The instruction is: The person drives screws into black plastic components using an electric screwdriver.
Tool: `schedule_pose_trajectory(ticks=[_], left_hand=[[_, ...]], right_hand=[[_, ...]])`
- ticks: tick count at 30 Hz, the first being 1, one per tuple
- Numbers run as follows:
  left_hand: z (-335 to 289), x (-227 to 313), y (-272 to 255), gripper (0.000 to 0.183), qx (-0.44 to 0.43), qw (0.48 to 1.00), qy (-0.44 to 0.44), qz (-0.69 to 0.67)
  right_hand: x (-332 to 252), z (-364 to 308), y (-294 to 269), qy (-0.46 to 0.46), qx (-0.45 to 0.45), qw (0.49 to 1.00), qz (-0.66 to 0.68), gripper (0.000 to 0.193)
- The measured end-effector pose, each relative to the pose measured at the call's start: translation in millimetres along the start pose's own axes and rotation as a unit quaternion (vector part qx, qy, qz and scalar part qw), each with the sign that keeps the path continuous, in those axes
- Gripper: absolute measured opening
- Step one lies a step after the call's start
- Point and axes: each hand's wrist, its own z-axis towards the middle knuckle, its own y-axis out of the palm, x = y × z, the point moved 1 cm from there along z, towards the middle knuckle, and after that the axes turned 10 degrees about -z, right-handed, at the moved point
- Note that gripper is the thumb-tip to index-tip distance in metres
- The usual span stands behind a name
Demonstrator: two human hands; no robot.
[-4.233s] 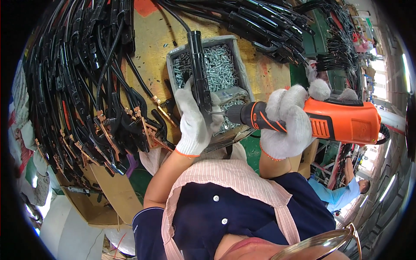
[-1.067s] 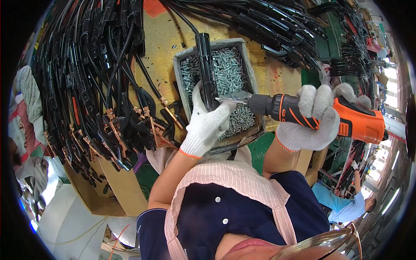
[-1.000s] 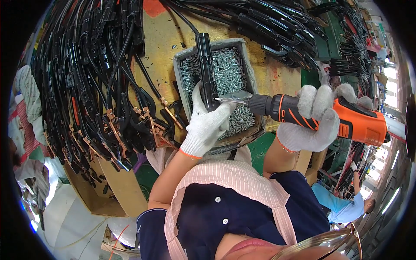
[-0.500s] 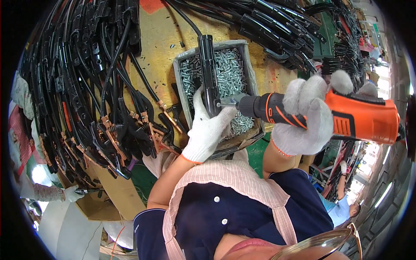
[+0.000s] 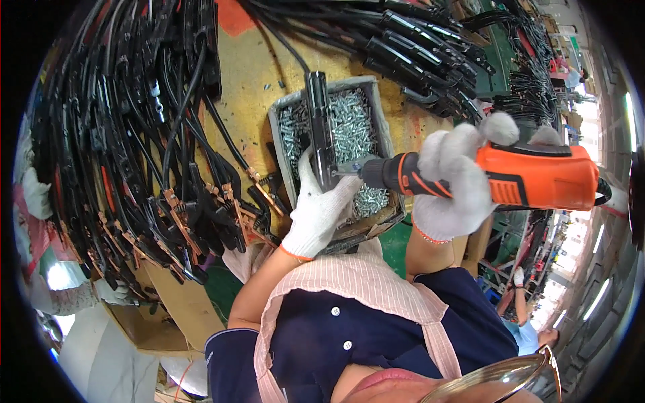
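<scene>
In my gloved left hand (image 5: 314, 213) I grip a black cylindrical handle (image 5: 318, 107) with a cable running from its far end. The handle stands over a grey box (image 5: 386, 144) filled with small silver screws (image 5: 351, 121). My gloved right hand (image 5: 457, 181) is wrapped round an orange and black power screwdriver (image 5: 537, 176), held sideways with its tip pointing left. The tip meets the near part of the handle, just above my left fingers. Whether a screw sits under the tip is too small to tell.
At the left hangs a dense bundle of black cable clamps (image 5: 134, 134) with copper jaws. More black handles (image 5: 430, 60) lie at the far right of the yellow table (image 5: 248, 74). A co-worker's gloved hand (image 5: 114, 293) is at the lower left, beside a cardboard box (image 5: 181, 302).
The screwdriver and my right hand have shifted slightly left. The far end of the black handle has dropped a little toward me. The co-worker's hand at left has moved slightly.
</scene>
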Motion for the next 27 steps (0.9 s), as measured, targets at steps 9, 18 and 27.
schedule_pose_trajectory(ticks=[9,18,27], left_hand=[[-2,3,6,0.084,-0.030,0.999,0.041,0.005],[-8,23,86,0.007,-0.138,0.986,0.036,-0.084],[87,31,214,0.015,-0.230,0.970,0.038,-0.076]], right_hand=[[10,2,-41,0.059,-0.008,0.996,0.062,0.071],[-28,16,-161,-0.164,0.232,0.942,0.178,0.055],[-29,5,-191,-0.128,0.247,0.944,0.175,0.055]])
